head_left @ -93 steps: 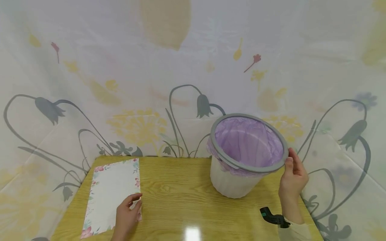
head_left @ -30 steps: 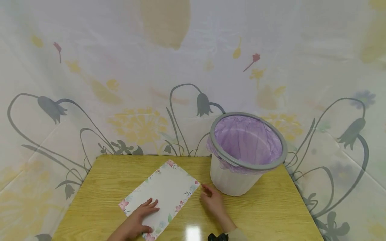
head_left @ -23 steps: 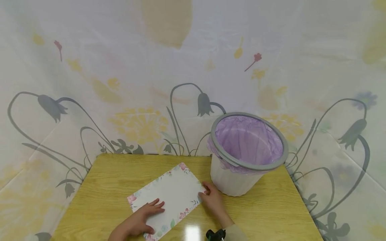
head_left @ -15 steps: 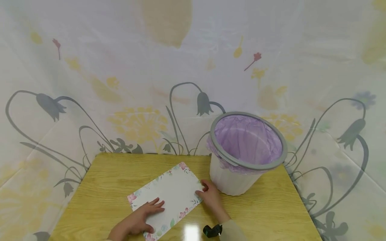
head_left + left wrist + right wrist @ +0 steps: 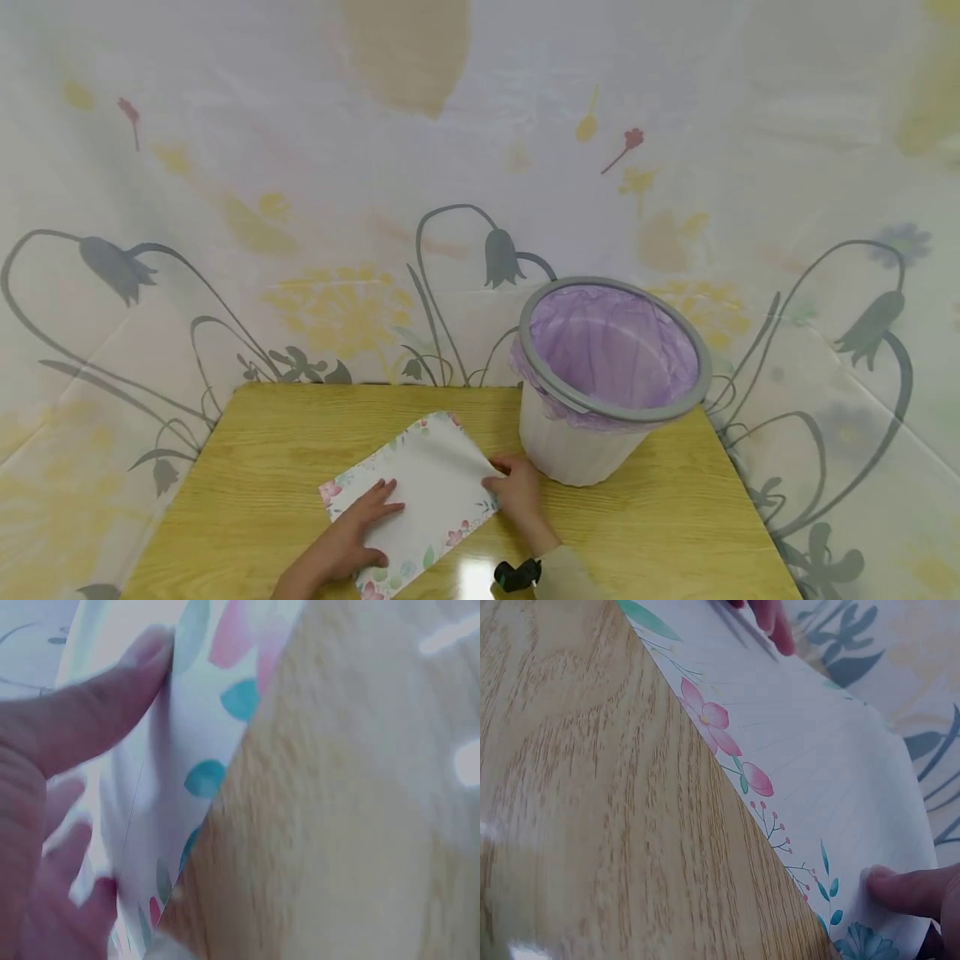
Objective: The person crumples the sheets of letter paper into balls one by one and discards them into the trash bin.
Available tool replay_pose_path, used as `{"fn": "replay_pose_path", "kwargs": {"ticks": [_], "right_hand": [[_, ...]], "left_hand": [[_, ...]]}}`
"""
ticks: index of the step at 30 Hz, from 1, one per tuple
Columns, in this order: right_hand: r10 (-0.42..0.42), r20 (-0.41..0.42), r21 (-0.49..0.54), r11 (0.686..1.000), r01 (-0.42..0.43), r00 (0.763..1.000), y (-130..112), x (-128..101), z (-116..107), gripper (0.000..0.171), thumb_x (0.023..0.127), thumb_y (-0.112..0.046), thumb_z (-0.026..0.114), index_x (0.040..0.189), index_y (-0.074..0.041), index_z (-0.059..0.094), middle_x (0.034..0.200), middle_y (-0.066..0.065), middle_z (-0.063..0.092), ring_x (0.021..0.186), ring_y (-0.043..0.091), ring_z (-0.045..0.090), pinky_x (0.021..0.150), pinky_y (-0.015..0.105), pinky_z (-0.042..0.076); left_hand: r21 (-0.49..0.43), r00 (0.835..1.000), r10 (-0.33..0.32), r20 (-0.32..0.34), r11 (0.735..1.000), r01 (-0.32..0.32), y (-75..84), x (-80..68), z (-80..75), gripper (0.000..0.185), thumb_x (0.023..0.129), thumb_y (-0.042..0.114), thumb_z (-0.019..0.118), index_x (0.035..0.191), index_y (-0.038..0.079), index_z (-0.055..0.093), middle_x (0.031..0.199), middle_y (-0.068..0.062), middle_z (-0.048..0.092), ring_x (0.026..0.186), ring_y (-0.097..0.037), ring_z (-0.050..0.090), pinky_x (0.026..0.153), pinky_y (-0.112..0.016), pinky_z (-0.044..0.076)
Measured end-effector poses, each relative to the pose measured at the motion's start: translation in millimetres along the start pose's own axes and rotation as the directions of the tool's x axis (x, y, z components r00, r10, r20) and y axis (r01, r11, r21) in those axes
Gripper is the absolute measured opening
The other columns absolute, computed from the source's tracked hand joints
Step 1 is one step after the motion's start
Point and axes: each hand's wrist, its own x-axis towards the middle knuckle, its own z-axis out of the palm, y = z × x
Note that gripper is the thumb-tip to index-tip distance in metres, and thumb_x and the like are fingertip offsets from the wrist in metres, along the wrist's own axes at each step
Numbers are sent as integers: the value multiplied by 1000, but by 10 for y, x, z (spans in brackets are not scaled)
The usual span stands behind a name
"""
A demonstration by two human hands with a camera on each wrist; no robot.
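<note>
A white sheet of paper [image 5: 438, 475] with a printed flower border lies slanted on the wooden table. My left hand [image 5: 348, 533] rests on its near left part, fingers spread and straight; the thumb [image 5: 124, 697] lies on the paper in the left wrist view. At the right edge, my right hand [image 5: 519, 492] pinches the paper, with the thumb [image 5: 911, 891] on top and the other fingers mostly hidden beneath. Near that edge the sheet bends up off the table in a soft curve.
A white waste bin [image 5: 581, 442] with a grey rim and a purple liner bag [image 5: 615, 350] stands just behind my right hand. The wooden table [image 5: 277, 450] ends at a flower-printed cloth backdrop [image 5: 360, 208]. A black wrist device [image 5: 517, 575] sits at my right sleeve.
My right hand has left the bin's rim and come to the paper's right edge, now lifting it slightly. The paper has moved right and turned, with my left hand on it.
</note>
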Motion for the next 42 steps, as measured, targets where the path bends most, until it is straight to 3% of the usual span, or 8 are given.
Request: {"fn": "replay_pose_path", "kwargs": {"ticks": [7,13,18,25,27,33,37,42], "right_hand": [[-45,11,44,998,45,999,6,-54,-30,15,77,2,80,91,-1,78,89,7,72,84,20,63,74,35,53],[-68,16,118,991,66,998,-17,-88,-116,9,80,-4,81,87,-2,77,84,5,71,73,12,54,62,24,45],[-76,-21,133,988,78,997,-78,-106,-203,15,82,-11,82,91,0,77,87,6,70,74,12,53,62,24,45],[-26,-20,228,973,30,999,-190,-141,-296,17,85,-15,80,95,-2,77,89,6,70,74,15,57,60,24,47],[-27,-20,232,972,31,999,-220,-161,-305,16,85,-17,80,94,-4,78,88,4,69,72,14,56,60,25,47],[-133,-143,202,966,160,981,-343,-232,-299,9,83,-11,82,84,-3,78,84,6,66,73,16,54,62,25,46],[-220,-230,163,952,260,948,-434,-265,-285,7,80,-5,82,83,0,78,100,11,70,97,26,57,79,28,49],[-216,-153,288,924,253,964,-523,-301,-274,7,82,1,78,89,3,78,120,14,69,118,36,59,89,28,53]], "left_hand": [[84,930,-254,-265,955,285,-56,24,-46,88,69,18,90,144,0,48,157,-30,23,138,-57,18,105,-74,23],[17,869,-360,-340,921,388,-86,19,-193,93,77,22,86,149,-7,34,155,-37,17,135,-59,18,106,-74,21],[-50,840,-325,-435,940,338,-6,28,-216,81,84,15,81,148,-6,37,152,-33,31,123,-54,43,99,-63,41],[-174,641,-216,-736,976,129,239,120,-126,42,81,-6,78,121,4,71,114,-15,71,83,-17,67,64,-14,50],[-169,617,-152,-772,985,31,322,170,-116,40,79,-10,78,116,2,73,106,-16,73,73,-9,64,55,-9,46],[-143,635,-25,-772,980,-135,681,321,-101,38,74,-18,76,110,-5,73,100,-19,73,70,-9,64,50,-16,52],[-182,694,7,-720,963,-198,957,385,-88,38,78,-21,71,115,-12,68,101,-25,71,73,-11,66,53,-18,53],[-236,758,41,-651,938,-254,968,495,37,42,85,-19,64,126,-10,62,115,-28,66,84,-18,68,57,-27,58]]}}
